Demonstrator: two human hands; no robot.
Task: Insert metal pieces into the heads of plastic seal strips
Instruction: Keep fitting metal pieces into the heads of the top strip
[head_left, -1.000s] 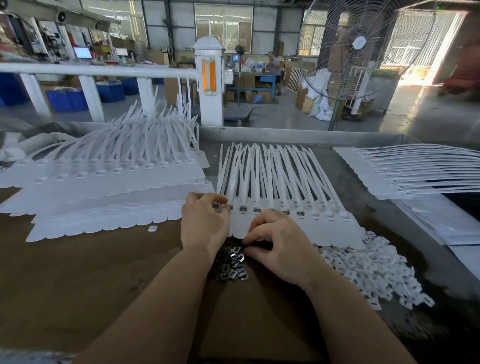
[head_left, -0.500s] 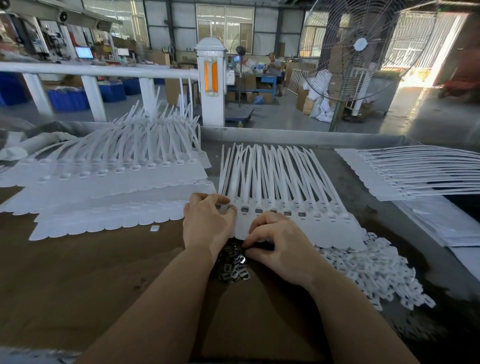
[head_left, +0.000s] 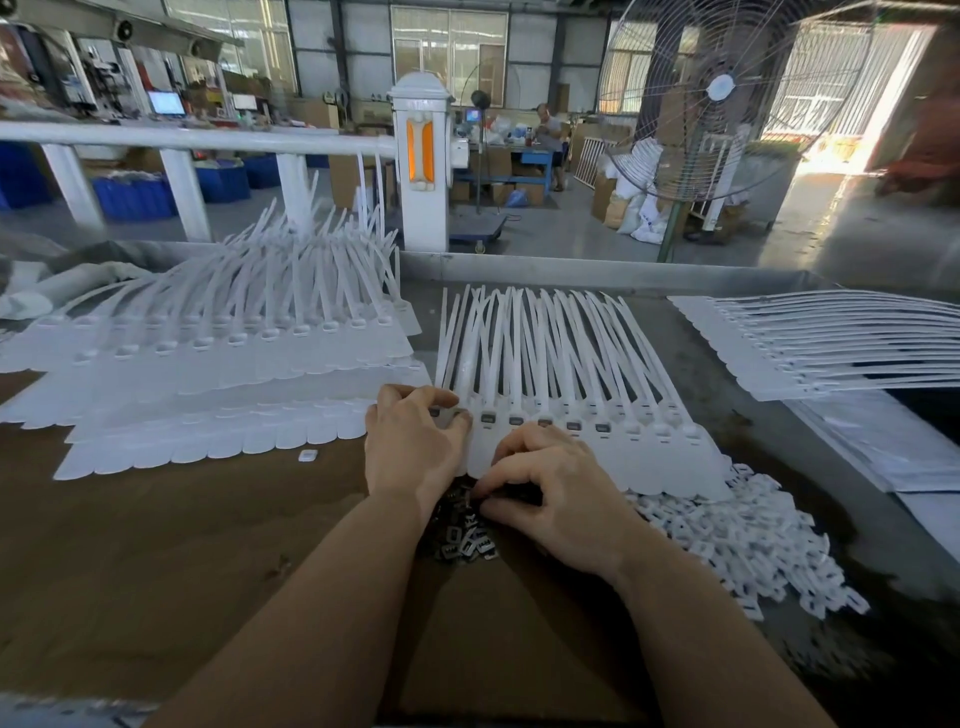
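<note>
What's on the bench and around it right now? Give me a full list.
Fanned seal strips: one row, white, bench centre, several heads holding dark inserts.
Stacked seal strips: layered rows, white, left.
Seal strips: one stack, white, lying sideways, right.
Metal pieces: small pile, dark, between the hands.
Plastic caps: heap, white, right of the hands.
Loose cap: one, white, left of the hands.
Fan: one, behind bench.
Left hand: on the row's left end.
Right hand: over the metal pile.

Matt white plastic seal strips (head_left: 561, 364)
</note>
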